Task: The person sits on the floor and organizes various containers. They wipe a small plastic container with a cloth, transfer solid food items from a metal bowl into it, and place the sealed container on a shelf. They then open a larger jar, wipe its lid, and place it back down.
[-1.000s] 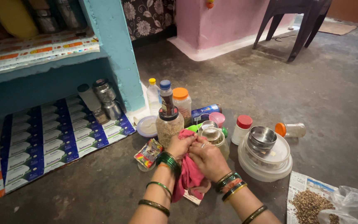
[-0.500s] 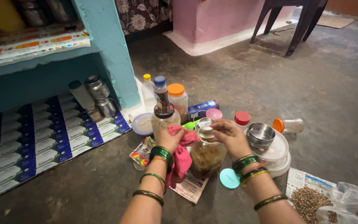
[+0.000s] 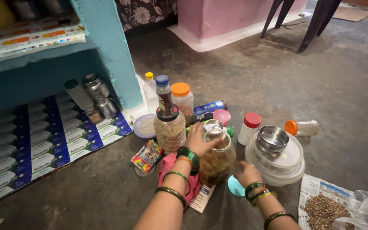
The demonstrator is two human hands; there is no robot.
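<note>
My left hand (image 3: 199, 139) grips the rim of an open glass jar (image 3: 218, 162) of brownish contents standing on the floor. Under my left forearm, a pink cloth (image 3: 167, 165) lies on the floor. My right hand (image 3: 247, 172) is lower and to the right, fingers curled down onto a round teal lid (image 3: 234, 188) that lies flat beside the jar. Both wrists wear green bangles.
Around the jar stand a grain jar with a black lid (image 3: 170, 130), capped bottles (image 3: 163, 96), a red-capped white jar (image 3: 250, 127) and a steel bowl (image 3: 271, 138) on stacked white tubs (image 3: 277, 170). Seeds on newspaper (image 3: 320, 206) lie right. A blue shelf pillar (image 3: 107, 51) rises left.
My left hand has let the pink cloth drop to the floor and moved onto the jar's mouth. My right hand left the jar's mouth and came down onto the teal lid.
</note>
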